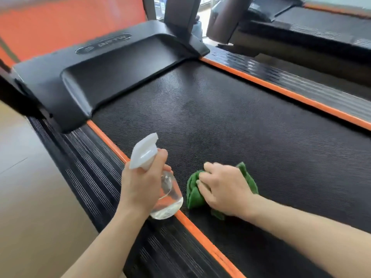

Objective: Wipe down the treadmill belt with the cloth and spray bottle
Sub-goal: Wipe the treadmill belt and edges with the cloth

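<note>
The black textured treadmill belt (230, 117) fills the middle of the view. My left hand (140, 185) grips a clear spray bottle (168, 199) with a white trigger head, held over the belt's left orange edge, nozzle pointing up the belt. My right hand (224, 189) presses a crumpled green cloth (193, 192) flat onto the belt near its left side. Part of the cloth is hidden under my palm.
Orange strips (281, 90) and ribbed black side rails (86, 157) border the belt. The black motor cover (104, 77) and an upright post (180, 15) stand at the far end. A second treadmill (321, 31) is at the right. Tan floor (30, 187) lies left.
</note>
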### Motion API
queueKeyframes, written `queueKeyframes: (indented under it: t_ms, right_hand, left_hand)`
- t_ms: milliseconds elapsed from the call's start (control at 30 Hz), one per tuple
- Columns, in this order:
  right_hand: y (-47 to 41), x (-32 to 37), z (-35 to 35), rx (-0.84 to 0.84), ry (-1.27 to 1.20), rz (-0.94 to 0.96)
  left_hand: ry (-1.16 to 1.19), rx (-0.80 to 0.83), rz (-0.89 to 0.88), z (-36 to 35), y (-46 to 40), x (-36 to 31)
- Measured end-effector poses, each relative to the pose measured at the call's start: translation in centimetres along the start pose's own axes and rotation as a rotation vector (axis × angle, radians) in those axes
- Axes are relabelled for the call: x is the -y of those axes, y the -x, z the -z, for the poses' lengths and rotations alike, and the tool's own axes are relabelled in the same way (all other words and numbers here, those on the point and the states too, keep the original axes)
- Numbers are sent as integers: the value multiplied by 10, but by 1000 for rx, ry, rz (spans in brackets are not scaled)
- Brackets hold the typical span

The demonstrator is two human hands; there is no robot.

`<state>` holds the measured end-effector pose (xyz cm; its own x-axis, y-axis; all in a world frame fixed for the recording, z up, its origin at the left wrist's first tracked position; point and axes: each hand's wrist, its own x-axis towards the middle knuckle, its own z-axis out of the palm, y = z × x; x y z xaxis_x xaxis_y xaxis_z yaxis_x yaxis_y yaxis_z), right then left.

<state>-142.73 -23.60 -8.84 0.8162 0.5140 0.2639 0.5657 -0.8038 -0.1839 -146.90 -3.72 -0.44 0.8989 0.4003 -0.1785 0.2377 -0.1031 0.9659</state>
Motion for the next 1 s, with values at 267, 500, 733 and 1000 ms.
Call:
queueKeyframes:
  t_ms: [267,500,733,1000]
  right_hand:
    - [17,3,8,44,19,340]
    - [-172,24,-54,-41,76,103]
    - [-125,43,-45,-45,-23,110]
    - [-42,45,-15,58,-33,323]
  left_hand:
    - [69,-14,21,3,1,3]
    - [136,-70,85,7,-8,12]
    - [135,-39,153,13,-9,4]
    - [50,-66,50,35,-37,-16]
